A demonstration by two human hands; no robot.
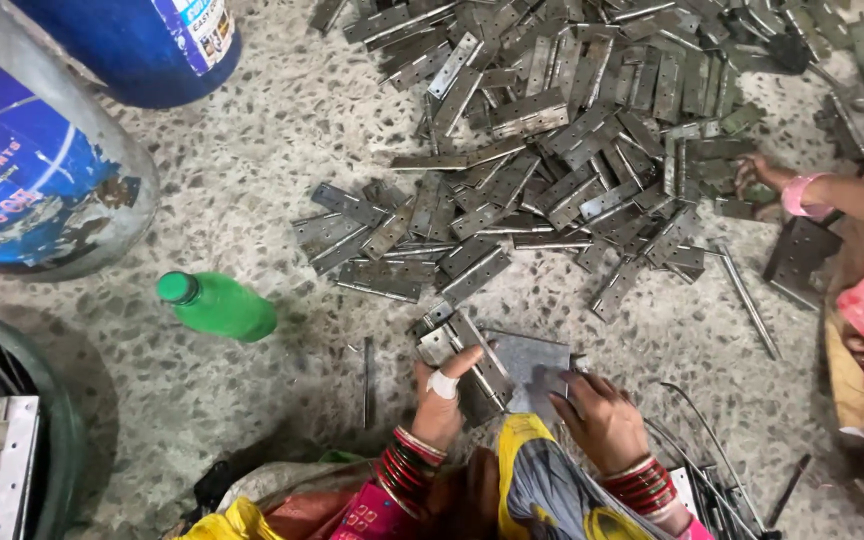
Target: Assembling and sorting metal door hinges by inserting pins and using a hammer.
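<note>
Speckled terrazzo floor (252, 180); large heap of grey metal hinges (572, 130) spread well beyond the hands; flat steel plate (532, 365) between both hands; hinge (467, 355), long axis slanting up-left, pinched closed in left hand (440, 400) grip, thumb bandaged; right hand (602, 415) grip curled on plate edge.

Speckled floor (282, 150): hinge pile (572, 130), green bottle (220, 305), blue drums (37, 170), loose rods (747, 300).
</note>
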